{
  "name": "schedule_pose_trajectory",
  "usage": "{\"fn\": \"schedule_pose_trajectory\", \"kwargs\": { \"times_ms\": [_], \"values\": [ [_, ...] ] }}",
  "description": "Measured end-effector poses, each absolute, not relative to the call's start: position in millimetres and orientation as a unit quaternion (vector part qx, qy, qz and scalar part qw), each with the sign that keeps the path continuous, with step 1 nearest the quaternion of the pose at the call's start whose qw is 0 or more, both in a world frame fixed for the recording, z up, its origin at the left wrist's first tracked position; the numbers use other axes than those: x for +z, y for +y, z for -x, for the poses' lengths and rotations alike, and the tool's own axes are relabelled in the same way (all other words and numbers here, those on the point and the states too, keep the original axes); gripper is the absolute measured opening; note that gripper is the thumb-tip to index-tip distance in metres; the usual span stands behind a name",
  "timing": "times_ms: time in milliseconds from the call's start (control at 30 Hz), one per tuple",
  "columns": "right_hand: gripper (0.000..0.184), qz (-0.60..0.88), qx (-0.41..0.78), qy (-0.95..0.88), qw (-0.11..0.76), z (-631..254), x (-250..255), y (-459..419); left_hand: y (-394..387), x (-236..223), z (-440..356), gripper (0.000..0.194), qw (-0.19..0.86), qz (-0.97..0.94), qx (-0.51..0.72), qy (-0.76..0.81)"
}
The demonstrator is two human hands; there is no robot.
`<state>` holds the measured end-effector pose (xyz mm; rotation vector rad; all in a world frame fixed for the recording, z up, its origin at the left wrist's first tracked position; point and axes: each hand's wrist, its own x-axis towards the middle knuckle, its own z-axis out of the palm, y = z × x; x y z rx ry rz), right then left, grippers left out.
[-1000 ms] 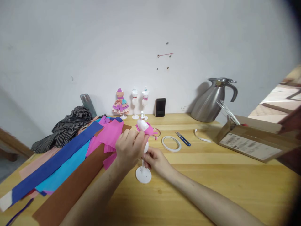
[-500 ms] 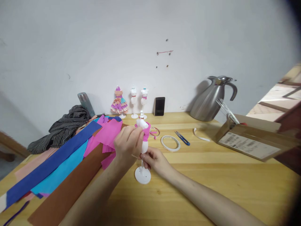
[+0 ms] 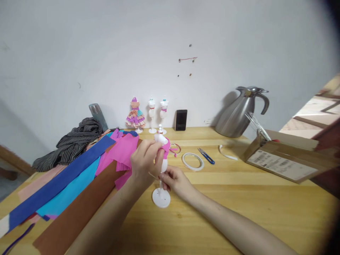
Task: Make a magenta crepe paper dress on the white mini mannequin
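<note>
A small white dress-form mannequin [image 3: 164, 165] stands upright on its round base on the table, with a pink crepe paper strip [image 3: 166, 147] across its chest. My left hand [image 3: 146, 159] is closed at the left side of the torso, its fingers pressed against the pink strip; the fingertips are partly hidden. Lower down, my right hand [image 3: 174, 180] pinches the mannequin around the bottom of its body and the top of its stem. Just behind the mannequin lie a ring of white tape [image 3: 185, 163] and blue-handled thread snips [image 3: 206, 156].
Coloured crepe paper strips [image 3: 77, 209] and a striped cloth [image 3: 77, 141] cover the left side. Along the wall stand a dressed mannequin [image 3: 135, 115], two bare ones, a phone [image 3: 181, 120] and a steel jug [image 3: 235, 115]. A cardboard box [image 3: 287, 163] sits at right.
My left hand's fingers have lowered and turned slightly against the pink strip. My right hand keeps its hold on the mannequin. The whole view has shifted slightly.
</note>
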<state>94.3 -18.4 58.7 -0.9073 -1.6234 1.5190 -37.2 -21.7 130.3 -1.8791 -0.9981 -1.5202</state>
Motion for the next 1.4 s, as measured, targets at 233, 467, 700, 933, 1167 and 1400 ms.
{"fn": "schedule_pose_trajectory", "kwargs": {
  "times_ms": [233,467,700,933,1167,1400],
  "values": [
    [0.018,0.354,0.579,-0.639,0.362,-93.3,58.5,-18.9,-16.6,128.5,39.5,0.019,0.327,0.702,-0.546,-0.319],
    [0.017,0.359,0.567,-0.647,0.361,-93.2,57.1,-19.0,-16.4,133.9,38.2,0.011,0.314,0.716,-0.536,-0.320],
    [0.017,0.352,0.571,-0.647,0.362,-93.0,58.1,-20.0,-13.1,129.4,38.6,0.009,0.300,0.706,-0.554,-0.322],
    [0.019,0.346,0.597,-0.624,0.367,-94.0,60.2,-20.6,-13.4,134.4,41.3,0.010,0.203,0.710,-0.586,-0.334],
    [0.028,0.340,0.622,-0.599,0.372,-94.4,54.3,-19.1,-14.6,138.5,44.5,0.010,0.099,0.715,-0.594,-0.356],
    [0.038,0.300,0.662,-0.590,0.351,-99.4,51.0,-15.0,-12.9,139.4,49.2,0.012,0.120,0.723,-0.583,-0.351]
  ]
}}
